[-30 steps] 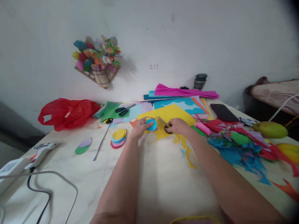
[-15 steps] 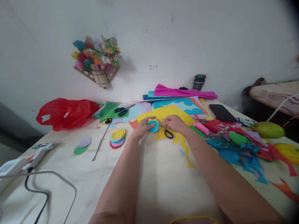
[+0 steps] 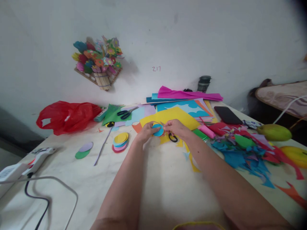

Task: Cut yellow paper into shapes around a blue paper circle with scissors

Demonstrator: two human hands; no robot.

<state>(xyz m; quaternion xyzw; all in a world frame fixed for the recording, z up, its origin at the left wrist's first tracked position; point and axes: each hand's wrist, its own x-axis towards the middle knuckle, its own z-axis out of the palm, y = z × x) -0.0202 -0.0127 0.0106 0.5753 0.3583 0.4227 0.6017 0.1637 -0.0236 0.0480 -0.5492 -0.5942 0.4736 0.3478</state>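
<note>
My left hand [image 3: 146,131] is closed on a light blue paper circle [image 3: 157,130], thumb across its face. At the circle's right edge, the fingertips of my right hand [image 3: 173,126] are pinched together against the paper. Beneath that hand are scissors with a black handle loop [image 3: 173,137]; their blade tip shows between the hands. A yellow paper sheet [image 3: 174,116] lies just behind, and yellow offcuts [image 3: 194,163] lie below my right wrist. Left of my hands sits a stack of coloured paper circles [image 3: 121,142], yellow on top.
Black-handled scissors [image 3: 126,113] lie at the back beside a red plastic bag [image 3: 68,116]. Coloured scraps [image 3: 244,153], a phone [image 3: 227,115] and a mango [image 3: 274,132] occupy the right. A power strip [image 3: 40,159] with cables lies at left, near lilac and green circles [image 3: 82,155].
My right hand has moved left and slightly down, from beside the scissors to the edge of the blue circle. My left hand keeps its hold on the circle.
</note>
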